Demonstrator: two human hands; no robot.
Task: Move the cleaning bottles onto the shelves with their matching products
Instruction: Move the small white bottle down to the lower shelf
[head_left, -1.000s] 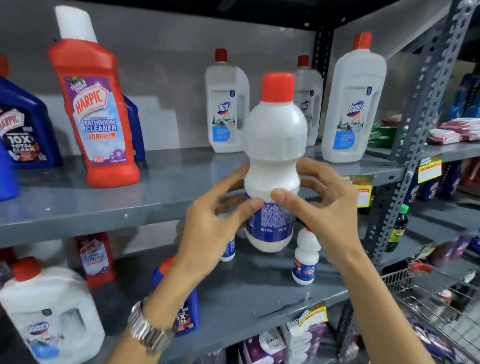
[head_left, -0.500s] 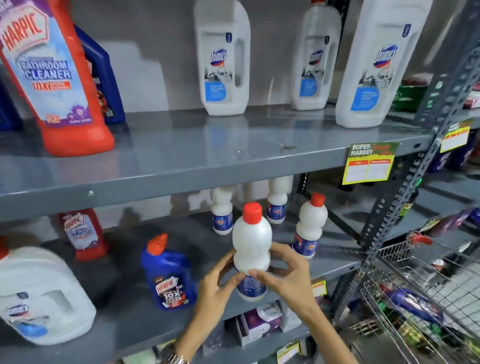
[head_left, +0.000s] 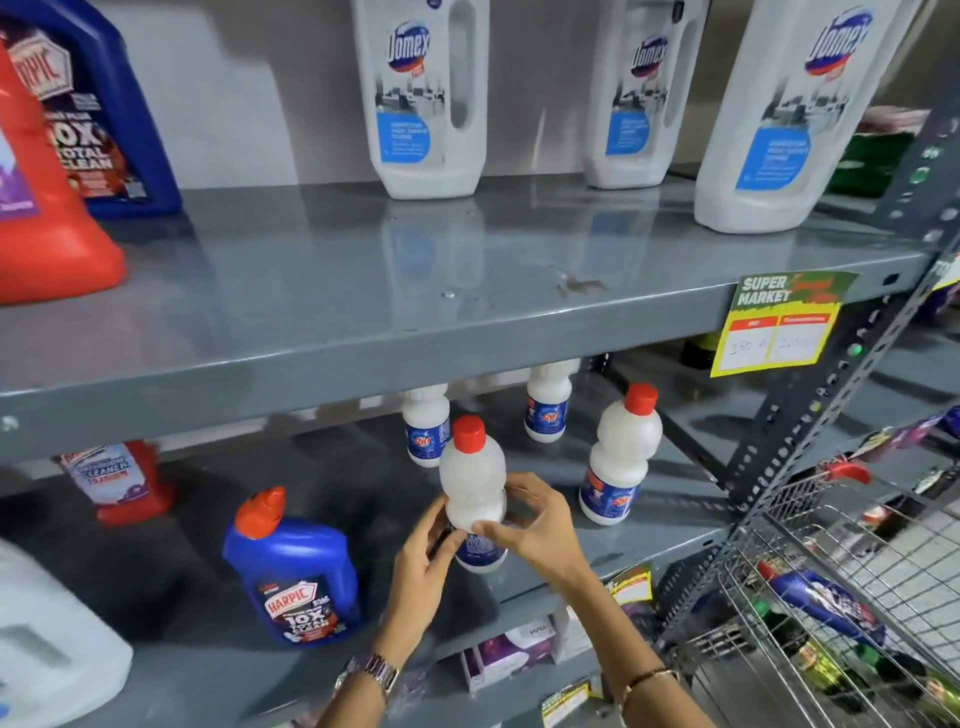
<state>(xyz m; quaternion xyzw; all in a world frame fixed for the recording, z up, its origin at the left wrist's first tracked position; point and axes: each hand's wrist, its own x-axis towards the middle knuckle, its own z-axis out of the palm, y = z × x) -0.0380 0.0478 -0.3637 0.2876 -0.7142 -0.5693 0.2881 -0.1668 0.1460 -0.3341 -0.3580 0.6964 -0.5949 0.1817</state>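
Centre of the frame, low: a left hand (head_left: 423, 553) and a right hand (head_left: 535, 525) together grasp an upright white bottle with a red cap (head_left: 472, 480) at its waist, just above the grey middle shelf (head_left: 649, 525). Three matching white bottles (head_left: 621, 460) stand behind and right of it. A blue Harpic bottle (head_left: 296, 571) stands to the left.

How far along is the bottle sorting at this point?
Looks done: three matching white bottles stand on the lower shelf. In hand: the left hand and right hand hold another red-capped white bottle upright over that shelf's front edge. Left: setting it down, then more bottles lying in the wire cart.
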